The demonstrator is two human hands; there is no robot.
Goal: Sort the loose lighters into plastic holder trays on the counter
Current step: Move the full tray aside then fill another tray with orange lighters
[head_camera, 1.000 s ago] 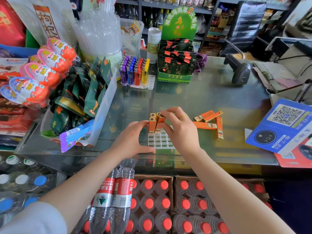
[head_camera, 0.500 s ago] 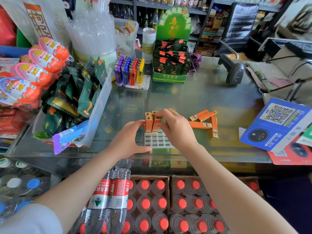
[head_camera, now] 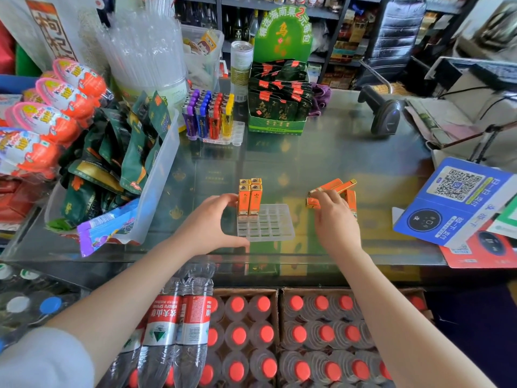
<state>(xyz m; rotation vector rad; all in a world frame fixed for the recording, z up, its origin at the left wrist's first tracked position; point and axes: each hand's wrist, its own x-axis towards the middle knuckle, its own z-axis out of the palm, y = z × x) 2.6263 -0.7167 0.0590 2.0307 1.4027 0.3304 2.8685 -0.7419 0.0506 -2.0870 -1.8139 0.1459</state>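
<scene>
A clear plastic holder tray [head_camera: 268, 225] lies on the glass counter in front of me. Several orange-and-gold lighters [head_camera: 249, 198] stand upright in its far left corner. My left hand [head_camera: 208, 224] rests at the tray's left side, thumb along the near edge and fingertips touching the standing lighters. To the right lies a small pile of loose orange lighters [head_camera: 334, 186]. My right hand [head_camera: 334, 217] is over that pile, fingers closing on one lighter [head_camera: 312, 202] at its left end.
A second tray of coloured lighters [head_camera: 208, 116] stands at the back, beside a green tea display box [head_camera: 278, 107]. A clear bin of snack packs [head_camera: 156, 175] sits left. A barcode scanner [head_camera: 382, 110] and blue QR stand [head_camera: 453, 203] are right. Bottled water sits below the counter.
My right hand left the lighters standing in the tray and moved right onto the loose pile. My left hand stayed at the tray's left side.
</scene>
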